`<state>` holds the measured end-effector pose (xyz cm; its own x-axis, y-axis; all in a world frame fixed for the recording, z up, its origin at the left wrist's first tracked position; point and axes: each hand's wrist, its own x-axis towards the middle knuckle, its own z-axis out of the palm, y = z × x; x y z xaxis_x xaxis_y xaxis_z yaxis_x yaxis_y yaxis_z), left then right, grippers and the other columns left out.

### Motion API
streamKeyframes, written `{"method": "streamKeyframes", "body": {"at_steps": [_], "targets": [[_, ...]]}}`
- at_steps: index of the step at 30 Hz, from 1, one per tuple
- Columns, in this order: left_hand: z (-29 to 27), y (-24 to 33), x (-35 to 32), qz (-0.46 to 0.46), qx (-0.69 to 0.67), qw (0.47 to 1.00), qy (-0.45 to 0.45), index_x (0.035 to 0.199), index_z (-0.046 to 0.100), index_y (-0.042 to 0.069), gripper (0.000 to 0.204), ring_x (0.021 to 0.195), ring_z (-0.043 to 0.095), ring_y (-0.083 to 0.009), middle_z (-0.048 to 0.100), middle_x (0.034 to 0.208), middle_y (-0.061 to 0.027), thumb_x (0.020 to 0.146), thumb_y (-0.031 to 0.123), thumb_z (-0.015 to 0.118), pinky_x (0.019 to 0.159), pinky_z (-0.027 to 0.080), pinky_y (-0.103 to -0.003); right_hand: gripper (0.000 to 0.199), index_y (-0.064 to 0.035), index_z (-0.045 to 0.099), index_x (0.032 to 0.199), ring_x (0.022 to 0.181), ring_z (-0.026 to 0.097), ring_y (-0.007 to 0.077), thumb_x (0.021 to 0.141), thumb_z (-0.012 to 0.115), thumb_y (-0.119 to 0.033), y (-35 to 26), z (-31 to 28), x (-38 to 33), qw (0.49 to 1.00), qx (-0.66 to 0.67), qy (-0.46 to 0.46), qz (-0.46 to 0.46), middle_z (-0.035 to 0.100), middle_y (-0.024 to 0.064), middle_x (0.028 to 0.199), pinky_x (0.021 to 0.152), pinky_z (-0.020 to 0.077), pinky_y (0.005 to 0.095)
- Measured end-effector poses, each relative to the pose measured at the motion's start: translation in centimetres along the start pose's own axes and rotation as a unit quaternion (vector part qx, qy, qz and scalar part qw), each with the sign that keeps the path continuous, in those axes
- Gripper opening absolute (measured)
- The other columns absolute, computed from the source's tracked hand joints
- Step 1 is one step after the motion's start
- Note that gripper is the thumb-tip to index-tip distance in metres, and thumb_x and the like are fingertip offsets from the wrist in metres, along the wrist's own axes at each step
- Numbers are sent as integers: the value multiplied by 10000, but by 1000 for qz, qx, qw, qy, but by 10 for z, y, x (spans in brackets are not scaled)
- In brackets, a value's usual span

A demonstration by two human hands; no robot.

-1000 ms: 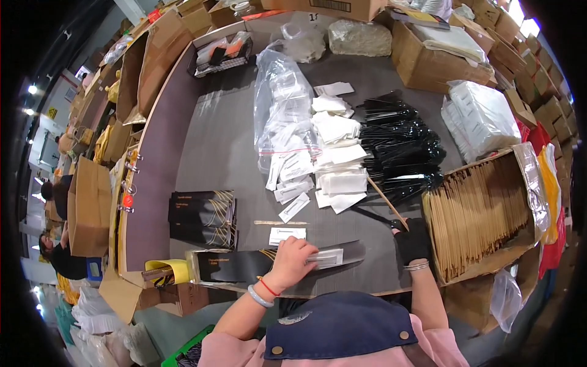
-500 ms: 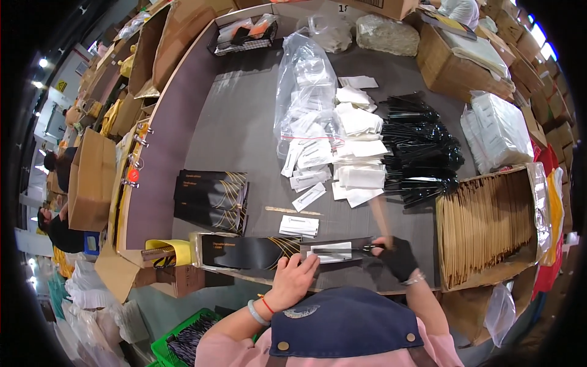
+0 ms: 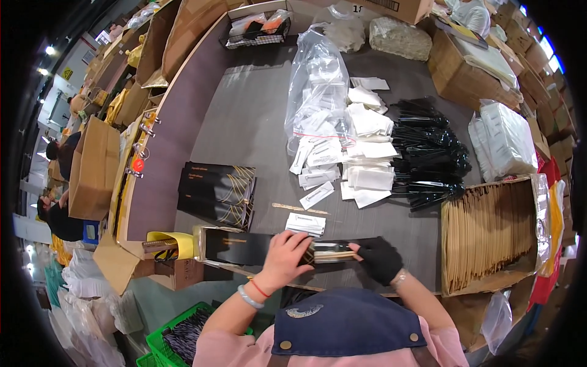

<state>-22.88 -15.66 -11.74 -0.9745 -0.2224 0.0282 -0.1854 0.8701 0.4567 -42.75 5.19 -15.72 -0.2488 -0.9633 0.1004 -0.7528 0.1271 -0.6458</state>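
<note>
- Head view: laid the bare left hand [image 3: 285, 259], thumb apart, across a long black packet with gold markings [image 3: 238, 249] near the front edge of the dark grey tabletop [image 3: 419, 235]; could not tell whether pinching.
- Pinched a slim pale wooden stick [image 3: 336, 254] between thumb and fingers of the black-gloved right hand [image 3: 380, 260], at the packet's right end.
- Saw small white paper packets [image 3: 306, 224] stacked just beyond the left hand.

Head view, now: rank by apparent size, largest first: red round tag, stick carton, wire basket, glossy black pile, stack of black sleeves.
1. Stick carton
2. Glossy black pile
3. Stack of black sleeves
4. Wire basket
5. Red round tag
</note>
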Motion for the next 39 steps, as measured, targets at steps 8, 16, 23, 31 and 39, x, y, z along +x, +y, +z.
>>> {"method": "streamKeyframes", "body": {"at_steps": [8, 16, 23, 31, 39], "targets": [[12, 21, 19, 13, 28, 999, -18, 1255, 539, 66, 757, 1148, 465, -302, 506, 1251, -98, 569, 188, 837, 983, 379, -434, 90, -75, 677, 815, 833, 605, 277, 753, 729, -114, -3, 14, -4, 982, 127, 78, 120, 630, 93, 821, 728, 495, 363], [17, 18, 39, 91, 64, 993, -38, 1191, 575, 179, 604, 1004, 488, -314, 503, 1140, -118, 614, 83, 727, 866, 436, -399, 595, -102, 610, 1063, 986, 533, 332, 591, 832, -388, -18, 2, 12, 993, -43, 101, 52, 564, 111, 1036, 847, 424, 445], [-54, 5, 67, 128, 88, 979, -131, 866, 612, 120, 276, 864, 548, -346, 533, 878, -142, 597, 117, 673, 727, 463, -423, 623, -118, 602, 1069, 1000, 533, 319, 555, 826, -390, -12, -42, -3, 980, -133, 120, 90, 568, 99, 1046, 881, 385, 460], [-8, -22, 15, -97, 28, 985, 138, 879, 602, 81, 370, 1150, 474, -342, 549, 1162, -128, 652, 278, 818, 1010, 329, -517, 561, -98, 593, 1036, 984, 539, 309, 584, 793, -364, -33, -52, -5, 978, -124, 77, 148, 566, 91, 1024, 856, 389, 442], [33, -17, -6, -214, -106, 961, 143, 971, 559, 78, 540, 1263, 429, -342, 557, 1203, -131, 602, 313, 877, 1096, 166, -602, 600, -114, 612, 1068, 978, 540, 285, 600, 788, -444, -37, -49, 3, 980, -159, 15, 120, 564, 81, 1035, 882, 364, 454]]}}
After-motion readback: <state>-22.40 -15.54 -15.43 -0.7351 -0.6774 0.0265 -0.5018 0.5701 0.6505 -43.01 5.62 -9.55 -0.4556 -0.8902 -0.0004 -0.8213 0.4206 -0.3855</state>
